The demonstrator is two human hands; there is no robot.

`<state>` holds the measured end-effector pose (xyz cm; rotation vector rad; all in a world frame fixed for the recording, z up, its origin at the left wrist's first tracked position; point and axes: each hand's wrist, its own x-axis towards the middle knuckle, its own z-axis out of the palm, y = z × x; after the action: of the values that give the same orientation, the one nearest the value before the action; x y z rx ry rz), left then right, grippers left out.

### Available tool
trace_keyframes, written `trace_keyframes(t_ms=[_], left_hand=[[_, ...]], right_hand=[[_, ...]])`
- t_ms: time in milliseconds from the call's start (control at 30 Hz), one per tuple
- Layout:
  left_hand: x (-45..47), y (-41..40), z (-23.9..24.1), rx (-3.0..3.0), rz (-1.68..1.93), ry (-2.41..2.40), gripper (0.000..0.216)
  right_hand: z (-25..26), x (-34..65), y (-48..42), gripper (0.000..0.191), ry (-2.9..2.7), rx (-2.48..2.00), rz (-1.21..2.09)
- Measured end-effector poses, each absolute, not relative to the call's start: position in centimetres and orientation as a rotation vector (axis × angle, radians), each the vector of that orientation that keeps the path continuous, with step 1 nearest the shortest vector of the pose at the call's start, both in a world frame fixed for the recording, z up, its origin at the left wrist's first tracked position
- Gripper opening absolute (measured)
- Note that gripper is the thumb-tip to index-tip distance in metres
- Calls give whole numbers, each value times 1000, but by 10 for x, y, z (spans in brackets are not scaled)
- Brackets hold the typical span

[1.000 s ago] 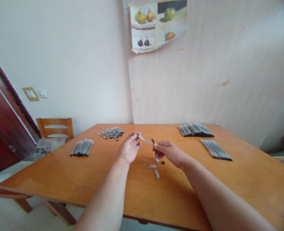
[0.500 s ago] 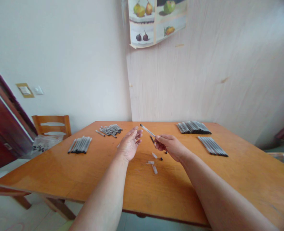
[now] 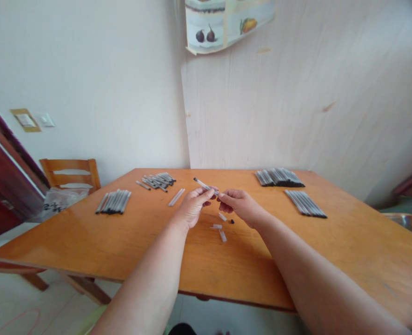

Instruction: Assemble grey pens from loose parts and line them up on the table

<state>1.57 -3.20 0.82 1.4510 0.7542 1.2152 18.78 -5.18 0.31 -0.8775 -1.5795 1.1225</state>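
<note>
Both hands meet over the middle of the wooden table (image 3: 87, 242). My left hand (image 3: 193, 207) pinches a thin clear pen tube (image 3: 203, 184) that slants up to the left. My right hand (image 3: 239, 204) is closed on the tube's near end, fingertips touching the left hand's. On the table just under the hands lie a few small clear pieces (image 3: 220, 229) and a tiny black cap (image 3: 232, 221). A single loose tube (image 3: 176, 197) rests to the left of my left hand.
Piles of grey-black pens lie on the table: two at the left (image 3: 113, 202) (image 3: 156, 180) and two at the right (image 3: 278, 177) (image 3: 305, 203). A wooden chair (image 3: 69, 171) with a plastic bag (image 3: 57, 201) stands beyond the left edge. A fruit poster (image 3: 227, 23) hangs on the wall.
My left hand, open half a second ago, has closed on the tube again. The right hand has shifted left to meet it. A loose tube now lies on the table at the left.
</note>
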Motion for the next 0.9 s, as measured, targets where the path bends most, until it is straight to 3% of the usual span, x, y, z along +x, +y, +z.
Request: trace_keyframes(t_ms=[400,900], left_hand=[[8,-18,12,1079,1527,754,31],[8,-17,10,1067,1525,778,30]], right_hand=[[-10,199,-41,11,-2146,-1423,264],[-17,193,-36,12,-2192,-1517,173]])
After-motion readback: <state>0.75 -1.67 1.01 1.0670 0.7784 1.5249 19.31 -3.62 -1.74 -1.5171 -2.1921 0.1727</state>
